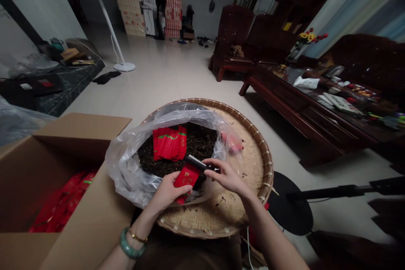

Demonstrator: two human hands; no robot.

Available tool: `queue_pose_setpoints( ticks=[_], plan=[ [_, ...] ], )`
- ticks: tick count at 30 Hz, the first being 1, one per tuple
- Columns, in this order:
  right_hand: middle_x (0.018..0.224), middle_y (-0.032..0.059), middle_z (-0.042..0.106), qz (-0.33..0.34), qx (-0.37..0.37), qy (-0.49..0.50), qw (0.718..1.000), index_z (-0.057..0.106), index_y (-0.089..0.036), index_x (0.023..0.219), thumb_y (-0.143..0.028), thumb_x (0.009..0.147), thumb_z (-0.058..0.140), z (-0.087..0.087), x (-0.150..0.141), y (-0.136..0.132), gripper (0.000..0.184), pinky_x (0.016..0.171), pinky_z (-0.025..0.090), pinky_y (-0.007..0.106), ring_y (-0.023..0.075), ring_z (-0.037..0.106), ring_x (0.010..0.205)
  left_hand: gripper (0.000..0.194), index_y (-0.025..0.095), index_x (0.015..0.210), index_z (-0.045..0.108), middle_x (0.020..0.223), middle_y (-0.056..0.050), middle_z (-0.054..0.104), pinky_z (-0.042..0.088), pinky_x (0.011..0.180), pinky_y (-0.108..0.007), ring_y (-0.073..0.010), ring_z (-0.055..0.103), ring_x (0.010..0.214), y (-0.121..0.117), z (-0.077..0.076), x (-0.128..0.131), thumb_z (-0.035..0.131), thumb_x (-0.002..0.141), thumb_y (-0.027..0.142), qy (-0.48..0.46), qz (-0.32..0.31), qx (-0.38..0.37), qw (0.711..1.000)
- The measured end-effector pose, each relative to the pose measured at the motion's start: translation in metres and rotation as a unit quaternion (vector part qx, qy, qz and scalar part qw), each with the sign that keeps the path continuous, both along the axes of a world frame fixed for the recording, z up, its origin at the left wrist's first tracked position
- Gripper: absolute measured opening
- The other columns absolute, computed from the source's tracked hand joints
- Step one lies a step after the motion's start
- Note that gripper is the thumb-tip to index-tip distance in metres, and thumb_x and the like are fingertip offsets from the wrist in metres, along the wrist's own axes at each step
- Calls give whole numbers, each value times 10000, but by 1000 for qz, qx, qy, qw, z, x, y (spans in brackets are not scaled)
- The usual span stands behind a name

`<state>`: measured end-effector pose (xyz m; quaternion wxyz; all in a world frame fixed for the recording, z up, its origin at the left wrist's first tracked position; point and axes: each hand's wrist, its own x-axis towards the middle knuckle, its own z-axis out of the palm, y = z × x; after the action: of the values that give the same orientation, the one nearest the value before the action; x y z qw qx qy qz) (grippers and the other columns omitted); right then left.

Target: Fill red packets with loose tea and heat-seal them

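Observation:
My left hand (pixel 171 190) grips a red tea packet (pixel 187 176) with gold print, thumb across its front. My right hand (pixel 223 173) is closed on a slim black tool (pixel 196 163) with a pale strip, which lies across the packet's upper end. Its exact kind is not clear. Both hands are over a clear plastic bag (pixel 126 173) rolled open around dark loose tea leaves (pixel 202 137). A fanned row of red packets (pixel 170 143) with green bands rests on the leaves. Beneath the bag is a round woven bamboo tray (pixel 253 143).
At left stands an open cardboard box (pixel 82 126) with many red packets (pixel 66 196) inside. A black round stand base (pixel 291 204) is close to the tray's right side. Farther off are a wooden table (pixel 303 114) and a white fan (pixel 109 29).

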<state>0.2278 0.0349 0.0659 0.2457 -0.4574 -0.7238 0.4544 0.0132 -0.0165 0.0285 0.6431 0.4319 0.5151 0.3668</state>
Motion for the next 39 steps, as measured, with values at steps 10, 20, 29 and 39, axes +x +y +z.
queue_pose_setpoints(
  ticks=[10,20,29,39],
  plan=[
    [1039,133,642,-116,224,-203,946,582,-151,1153,-317,848,561,-34,24,9,348,845,459,412,272,562,977,447,112,826,594,710,-71,670,471,598,-260,-198,620,646,-2,0,1,768,575,438,0,5,3,1000],
    [689,32,597,-12,226,-55,972,582,-190,717,-373,939,392,-21,-46,-9,345,598,418,246,134,526,616,369,106,794,603,690,-66,664,461,562,-236,-181,612,627,-5,8,13,758,587,369,11,-42,2,999],
    [625,-27,509,-147,-89,216,961,540,-186,1021,-693,834,334,-28,-29,5,579,371,318,203,99,455,425,676,298,1017,626,925,14,678,442,447,-169,-112,570,568,-19,45,-44,847,450,593,-235,277,125,923],
    [758,41,638,-105,69,21,992,612,-186,929,-453,895,418,-40,-29,12,332,612,448,291,171,583,676,233,202,1047,644,1139,-97,575,493,896,-380,-237,539,1028,43,29,-37,547,853,288,276,116,354,886]
  ],
)
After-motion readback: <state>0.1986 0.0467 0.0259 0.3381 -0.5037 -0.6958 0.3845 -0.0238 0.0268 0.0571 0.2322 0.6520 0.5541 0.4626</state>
